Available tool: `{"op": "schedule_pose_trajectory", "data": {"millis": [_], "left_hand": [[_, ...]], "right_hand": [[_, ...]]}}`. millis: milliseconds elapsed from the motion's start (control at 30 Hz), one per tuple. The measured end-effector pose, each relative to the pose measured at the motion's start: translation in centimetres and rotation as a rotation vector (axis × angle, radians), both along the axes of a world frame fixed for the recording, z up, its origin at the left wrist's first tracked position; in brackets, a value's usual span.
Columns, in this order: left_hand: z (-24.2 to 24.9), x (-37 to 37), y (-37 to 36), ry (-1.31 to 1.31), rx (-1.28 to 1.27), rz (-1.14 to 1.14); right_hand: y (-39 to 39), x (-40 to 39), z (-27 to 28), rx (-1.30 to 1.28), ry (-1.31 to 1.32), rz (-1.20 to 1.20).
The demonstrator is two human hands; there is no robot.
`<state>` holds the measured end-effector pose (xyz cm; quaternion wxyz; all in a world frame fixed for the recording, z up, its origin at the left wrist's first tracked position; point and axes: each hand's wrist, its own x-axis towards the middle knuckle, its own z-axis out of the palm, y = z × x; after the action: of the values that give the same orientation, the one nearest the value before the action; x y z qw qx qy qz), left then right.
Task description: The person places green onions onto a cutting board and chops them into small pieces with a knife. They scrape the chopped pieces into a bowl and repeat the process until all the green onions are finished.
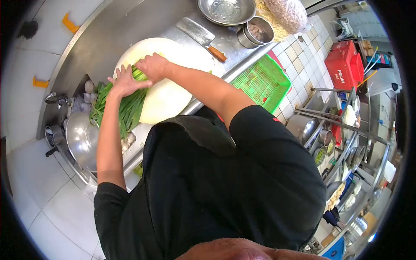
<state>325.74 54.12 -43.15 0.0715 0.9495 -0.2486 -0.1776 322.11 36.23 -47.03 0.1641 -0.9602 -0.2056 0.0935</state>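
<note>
A bunch of long leafy greens [125, 106] lies across the left side of a round, pale cutting board [173, 54]. The leaves hang past the board toward the sink. My left hand [125, 82] rests on the bunch, its fingers spread and its thumb stretched to the right. Just beyond it, my right hand [152, 67] is closed around the light green stem end, and its fingers partly hide the stems. On the steel counter to the right of the board lies a cleaver [197, 31] with a wooden handle, apart from both hands.
A metal bowl [82, 141] stands by the sink, near a faucet [56, 99]. Behind the cleaver are a steel colander [227, 9], a metal pot [248, 39] and a bagged food [288, 13]. Below the counter edge sits a green basket [271, 82]; a metal rack [346, 125] is farther right.
</note>
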Motion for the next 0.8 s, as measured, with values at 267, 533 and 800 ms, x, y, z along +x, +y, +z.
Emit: {"op": "schedule_pose_trajectory", "data": {"millis": [267,533,800], "left_hand": [[-7.3,-4.0,-4.9,-0.438,-0.309,0.269],[-7.5,-4.2,-5.2,-0.504,-0.111,0.231],[-6.2,-4.3,-5.6,-0.438,-0.095,0.246]], "right_hand": [[-1.0,-0.2,-4.4,0.193,-0.123,0.011],[-20.1,-5.2,-0.2,0.025,-0.501,-0.803],[-27.7,-1.8,-3.4,-0.306,0.046,-0.836]]}}
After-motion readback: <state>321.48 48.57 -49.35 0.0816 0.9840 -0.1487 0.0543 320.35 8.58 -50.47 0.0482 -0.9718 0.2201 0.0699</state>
